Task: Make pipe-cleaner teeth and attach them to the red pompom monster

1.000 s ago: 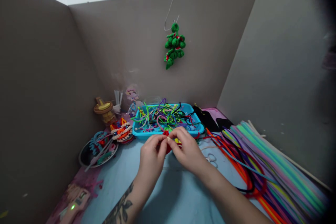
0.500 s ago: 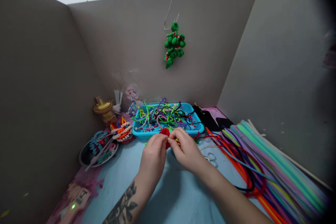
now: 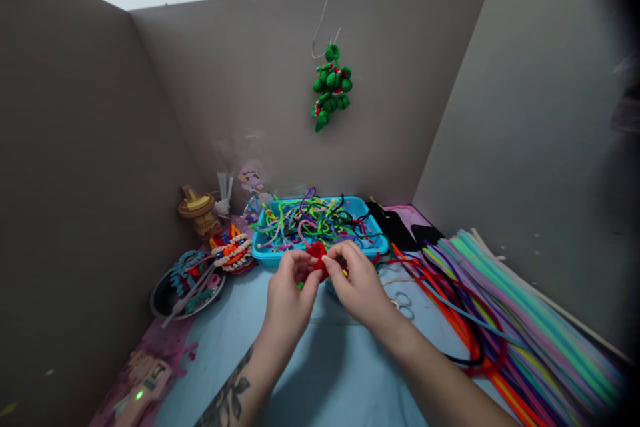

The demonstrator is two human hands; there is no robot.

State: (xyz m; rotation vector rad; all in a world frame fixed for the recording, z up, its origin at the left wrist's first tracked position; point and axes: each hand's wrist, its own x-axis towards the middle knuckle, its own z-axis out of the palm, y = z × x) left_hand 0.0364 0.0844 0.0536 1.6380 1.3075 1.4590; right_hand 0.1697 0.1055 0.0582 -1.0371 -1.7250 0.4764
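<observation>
Between my two hands, a small red fuzzy piece (image 3: 317, 259), seemingly made of pipe cleaner, is held just in front of the blue tray. My left hand (image 3: 294, 287) grips its left side, thumb below and fingers above. On its right edge, my right hand (image 3: 354, 279) pinches with thumb and forefinger. Bits of green and yellow show beside the fingers; how they join the red piece is hidden. Behind the hands stands the blue tray (image 3: 273, 256), heaped with many-coloured pipe cleaner scraps. Scissors (image 3: 401, 304) lie right of my right hand.
Long pipe cleaners (image 3: 520, 320) spread along the right side. At left are a metal bowl (image 3: 161, 300) with fuzzy pieces, an orange and cream pipe cleaner piece (image 3: 234, 250) and a brown pot-like object (image 3: 199, 210). A green ornament (image 3: 333, 87) hangs from a wire on the grey partition.
My left hand has turned so its thumb and fingers spread more around the red piece, which now shows more of its face. The right hand stays pinched at its edge.
</observation>
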